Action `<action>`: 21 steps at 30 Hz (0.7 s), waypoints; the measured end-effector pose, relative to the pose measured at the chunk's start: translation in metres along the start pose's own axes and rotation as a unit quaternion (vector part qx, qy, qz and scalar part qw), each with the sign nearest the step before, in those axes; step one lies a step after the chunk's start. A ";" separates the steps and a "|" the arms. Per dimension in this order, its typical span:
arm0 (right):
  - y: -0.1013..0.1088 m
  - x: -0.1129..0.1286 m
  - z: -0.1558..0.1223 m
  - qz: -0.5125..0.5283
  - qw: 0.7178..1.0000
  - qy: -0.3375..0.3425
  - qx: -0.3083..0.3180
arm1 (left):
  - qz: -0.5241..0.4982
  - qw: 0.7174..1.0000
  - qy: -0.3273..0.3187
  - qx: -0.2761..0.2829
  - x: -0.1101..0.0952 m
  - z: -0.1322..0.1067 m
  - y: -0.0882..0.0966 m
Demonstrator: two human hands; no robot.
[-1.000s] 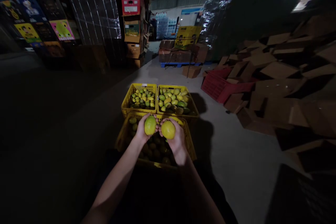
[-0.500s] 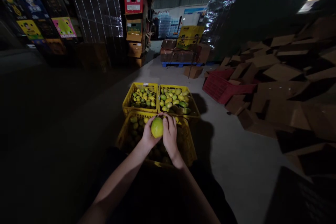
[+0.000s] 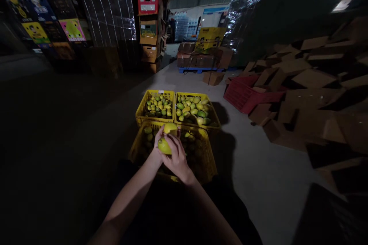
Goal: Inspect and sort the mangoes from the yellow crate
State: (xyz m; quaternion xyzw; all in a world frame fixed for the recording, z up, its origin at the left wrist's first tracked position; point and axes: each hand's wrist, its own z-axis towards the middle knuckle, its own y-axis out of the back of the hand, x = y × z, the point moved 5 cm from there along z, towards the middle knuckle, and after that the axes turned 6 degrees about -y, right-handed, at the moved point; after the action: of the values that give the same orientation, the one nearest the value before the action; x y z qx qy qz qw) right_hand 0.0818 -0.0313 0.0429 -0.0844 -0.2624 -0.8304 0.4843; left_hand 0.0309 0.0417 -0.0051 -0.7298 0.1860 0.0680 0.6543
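Two yellow-green lemons are between my hands, above the near yellow crate (image 3: pixel 211 159). My left hand (image 3: pixel 158 138) curls around the farther lemon (image 3: pixel 170 128), its fingertips showing on the far right side. In front of it, my right hand (image 3: pixel 176 155) grips the nearer lemon (image 3: pixel 163 146), which lies tilted with its pointed end to the left. Part of my left palm is hidden behind this fruit and my right fingers. Below, more lemons (image 3: pixel 189 138) lie in shadow inside the near crate.
Beyond stand two more yellow crates of fruit, a left crate (image 3: pixel 138 111) and a right crate (image 3: pixel 216 121). A red crate (image 3: pixel 240 93) and heaped cardboard boxes (image 3: pixel 299 122) lie to the right. Behind are a loaded blue pallet (image 3: pixel 198 70) and stacked cartons (image 3: pixel 148 30).
Half a second ago one lemon showed upright between both hands. Now two show, and my right hand has turned over the nearer one, moving slightly left and down.
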 end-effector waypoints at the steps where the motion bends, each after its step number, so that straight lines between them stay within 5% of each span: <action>1: 0.007 -0.001 0.003 0.012 1.000 -0.013 -0.023 | -0.003 1.000 -0.004 0.004 -0.005 0.000 -0.004; 4: 0.028 -0.018 0.014 0.076 0.985 -0.144 -0.060 | -0.032 0.999 -0.022 0.003 -0.021 -0.003 -0.016; 6: 0.037 -0.039 0.018 0.169 0.948 -0.264 -0.060 | -0.049 0.999 -0.015 0.000 -0.029 -0.008 -0.021; 9: 0.033 -0.065 0.015 0.395 0.819 -0.411 -0.060 | -0.012 1.000 0.005 0.008 -0.034 -0.014 -0.026; 12: 0.021 -0.071 0.011 0.536 0.705 -0.463 -0.032 | 0.055 0.998 -0.016 0.038 -0.036 -0.017 -0.029; 21: 0.011 -0.054 0.008 0.518 0.713 -0.473 -0.015 | 0.139 0.985 -0.032 0.102 -0.029 -0.020 -0.031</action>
State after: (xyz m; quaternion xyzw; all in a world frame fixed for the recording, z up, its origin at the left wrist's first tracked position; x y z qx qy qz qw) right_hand 0.1184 0.0093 0.0325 -0.5965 -0.3598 -0.3052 0.6493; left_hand 0.0127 0.0298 0.0365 -0.6239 0.2706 0.1621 0.7150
